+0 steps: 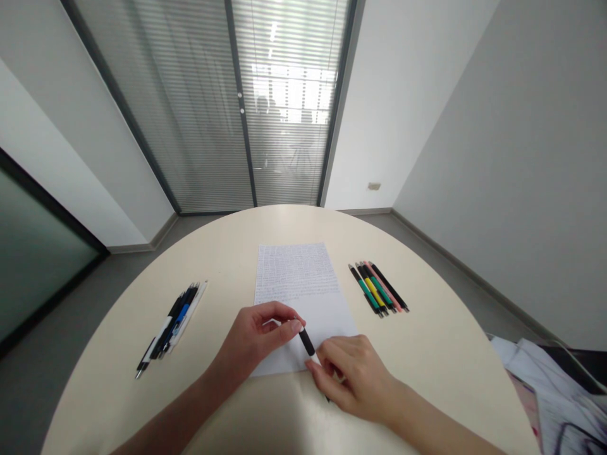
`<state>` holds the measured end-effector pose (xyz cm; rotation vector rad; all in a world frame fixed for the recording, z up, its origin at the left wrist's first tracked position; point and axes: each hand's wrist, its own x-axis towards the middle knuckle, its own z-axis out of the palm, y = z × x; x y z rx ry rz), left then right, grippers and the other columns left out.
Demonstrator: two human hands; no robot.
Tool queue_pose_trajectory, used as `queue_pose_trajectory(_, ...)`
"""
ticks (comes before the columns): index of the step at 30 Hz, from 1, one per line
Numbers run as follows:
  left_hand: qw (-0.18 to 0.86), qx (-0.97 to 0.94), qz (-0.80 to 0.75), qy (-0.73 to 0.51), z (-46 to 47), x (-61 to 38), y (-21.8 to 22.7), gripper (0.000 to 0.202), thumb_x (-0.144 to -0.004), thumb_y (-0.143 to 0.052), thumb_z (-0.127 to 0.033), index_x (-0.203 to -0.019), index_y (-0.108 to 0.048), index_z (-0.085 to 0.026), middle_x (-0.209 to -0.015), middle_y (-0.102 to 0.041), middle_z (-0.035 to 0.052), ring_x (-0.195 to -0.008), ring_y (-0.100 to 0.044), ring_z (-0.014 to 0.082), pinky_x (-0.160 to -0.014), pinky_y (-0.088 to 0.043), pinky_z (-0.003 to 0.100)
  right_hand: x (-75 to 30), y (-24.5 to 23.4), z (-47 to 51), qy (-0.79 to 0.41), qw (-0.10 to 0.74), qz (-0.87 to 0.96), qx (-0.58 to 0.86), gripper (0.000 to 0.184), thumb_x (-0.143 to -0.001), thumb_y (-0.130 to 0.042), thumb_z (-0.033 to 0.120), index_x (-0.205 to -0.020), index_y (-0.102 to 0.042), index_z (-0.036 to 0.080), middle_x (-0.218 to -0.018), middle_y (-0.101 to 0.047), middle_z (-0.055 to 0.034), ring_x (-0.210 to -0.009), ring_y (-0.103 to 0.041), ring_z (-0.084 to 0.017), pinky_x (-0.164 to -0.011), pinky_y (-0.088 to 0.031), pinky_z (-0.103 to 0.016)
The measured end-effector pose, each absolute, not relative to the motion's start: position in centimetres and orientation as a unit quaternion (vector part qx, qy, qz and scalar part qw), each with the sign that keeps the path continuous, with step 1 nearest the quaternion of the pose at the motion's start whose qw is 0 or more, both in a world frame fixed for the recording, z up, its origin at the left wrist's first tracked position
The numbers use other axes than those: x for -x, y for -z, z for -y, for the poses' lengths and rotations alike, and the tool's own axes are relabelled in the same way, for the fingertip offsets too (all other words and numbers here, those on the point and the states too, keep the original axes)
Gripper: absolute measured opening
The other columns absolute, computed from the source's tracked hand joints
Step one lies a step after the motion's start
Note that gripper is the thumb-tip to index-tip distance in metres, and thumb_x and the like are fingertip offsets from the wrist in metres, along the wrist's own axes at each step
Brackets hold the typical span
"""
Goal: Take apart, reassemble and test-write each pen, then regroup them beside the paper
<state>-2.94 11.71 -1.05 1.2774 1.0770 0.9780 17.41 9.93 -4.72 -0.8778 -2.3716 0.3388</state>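
So, my left hand (251, 338) and right hand (353, 379) meet on a black-and-white pen (307, 342) over a handwritten sheet (296, 278).
The pen sits tilted across the sheet's lower part, its tip just past the paper's near edge. The right fingers are closed around its lower barrel; the left fingertips curl against its upper end, though I cannot tell if they grip. The sheet's foot lies near the rim of the round surface (222, 253), with room on both sides. Well left of the sheet lies a bundle of dark pens (171, 328); right of it, a row of colour-banded pens (377, 287). Neither stands between the hands and the sheet. Past the sheet's far end, beyond the rim, stands a glass door (241, 126) with blinds.
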Motion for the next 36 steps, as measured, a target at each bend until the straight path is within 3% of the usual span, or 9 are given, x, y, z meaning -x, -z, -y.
queue_pose_trajectory(6, 0.580, -0.572, -0.428, -0.392, -11.4, 3.1, 1.3, 0.025, -0.075, -0.073, -0.034, -0.095, -0.076, -0.020, -0.078, -0.068, 0.0030, -0.070, -0.057, 0.0145, -0.062, -0.044, 0.024, -17.4, 4.6, -9.9, -0.132, 0.307, 0.885, 0.326, 0.025, -0.093, -0.048, 0.022, -0.069, -0.042, 0.021, -0.056, -0.050, 0.0035, -0.049, -0.046, -0.010, -0.050, -0.030, -0.023)
queue_pose_trajectory(9, 0.554, -0.576, -0.440, -0.410, -11.9, 3.3, 1.2, 0.030, -0.074, -0.071, -0.035, -0.099, -0.072, -0.019, -0.090, -0.070, 0.0052, -0.076, -0.058, 0.0167, -0.066, -0.047, 0.026, -17.5, 4.6, -9.8, -0.138, 0.327, 0.876, 0.326, 0.024, -0.093, -0.048, 0.022, -0.070, -0.042, 0.021, -0.056, -0.049, 0.0041, -0.048, -0.045, -0.009, -0.051, -0.030, -0.023)
queue_pose_trajectory(12, 0.431, -0.622, -0.524, -0.392, -12.7, 3.8, 1.7, 0.025, -0.078, -0.064, -0.034, -0.098, -0.070, -0.019, -0.097, -0.070, 0.0073, -0.077, -0.060, 0.0191, -0.072, -0.049, 0.032, -17.6, 4.6, -9.9, -0.149, 0.341, 0.865, 0.336, 0.022, -0.093, -0.048, 0.021, -0.072, -0.041, 0.021, -0.056, -0.047, 0.0050, -0.048, -0.044, -0.009, -0.050, -0.030, -0.022)
queue_pose_trajectory(15, 0.274, -0.689, -0.593, -0.315, -13.4, 4.3, 2.7, 0.028, -0.075, -0.061, -0.022, -0.102, -0.068, -0.019, -0.104, -0.067, 0.0078, -0.082, -0.061, 0.0219, -0.082, -0.049, 0.038, -17.7, 4.6, -9.9, -0.161, 0.337, 0.858, 0.352, 0.021, -0.095, -0.045, 0.021, -0.074, -0.040, 0.022, -0.056, -0.046, 0.0054, -0.048, -0.041, -0.009, -0.050, -0.029, -0.022)
queue_pose_trajectory(17, 0.248, -0.711, -0.599, -0.271, -13.7, 4.5, 3.4, 0.032, -0.073, -0.060, -0.018, -0.104, -0.068, -0.019, -0.106, -0.066, 0.0082, -0.086, -0.062, 0.0229, -0.085, -0.048, 0.038, -17.7, 4.6, -10.0, -0.167, 0.330, 0.857, 0.360, 0.021, -0.096, -0.044, 0.022, -0.075, -0.040, 0.022, -0.057, -0.047, 0.0052, -0.048, -0.042, -0.009, -0.051, -0.029, -0.022)
queue_pose_trajectory(24, 0.300, -0.700, -0.569, -0.310, -13.9, 4.6, 4.0, 0.013, -0.078, -0.060, -0.019, -0.081, -0.071, -0.022, -0.086, -0.069, 0.0047, -0.076, -0.063, 0.0215, -0.078, -0.046, 0.033, -17.7, 4.6, -10.0, -0.168, 0.324, 0.854, 0.370, 0.022, -0.096, -0.043, 0.024, -0.074, -0.040, 0.022, -0.057, -0.049, 0.0047, -0.048, -0.043, -0.009, -0.051, -0.030, -0.021)
queue_pose_trajectory(27, 0.398, -0.644, -0.547, -0.358, -13.9, 4.4, 3.7, 0.009, -0.076, -0.067, -0.026, -0.082, -0.072, -0.021, -0.084, -0.071, 0.0050, -0.078, -0.064, 0.0221, -0.078, -0.047, 0.032, -17.7, 4.5, -10.1, -0.177, 0.323, 0.851, 0.375, 0.022, -0.096, -0.043, 0.024, -0.073, -0.041, 0.022, -0.056, -0.048, 0.0047, -0.047, -0.043, -0.009, -0.050, -0.030, -0.021)
queue_pose_trajectory(31, 0.583, -0.513, -0.480, -0.407, -13.4, 3.8, 2.7, 0.019, -0.073, -0.074, -0.034, -0.083, -0.070, -0.018, -0.081, -0.071, 0.0032, -0.079, -0.063, 0.0185, -0.073, -0.046, 0.027, -17.6, 4.5, -10.1, -0.186, 0.317, 0.851, 0.374, 0.024, -0.093, -0.045, 0.023, -0.070, -0.039, 0.022, -0.054, -0.047, 0.0052, -0.046, -0.042, -0.009, -0.049, -0.030, -0.021)
queue_pose_trajectory(36, 0.658, -0.419, -0.438, -0.447, -12.8, 3.2, 1.8, 0.018, -0.073, -0.077, -0.031, -0.082, -0.069, -0.017, -0.079, -0.069, 0.0010, -0.077, -0.059, 0.0130, -0.072, -0.043, 0.021, -17.5, 4.6, -9.9, -0.193, 0.292, 0.861, 0.370, 0.024, -0.092, -0.045, 0.024, -0.069, -0.039, 0.022, -0.053, -0.046, 0.0053, -0.047, -0.044, -0.009, -0.050, -0.031, -0.021)
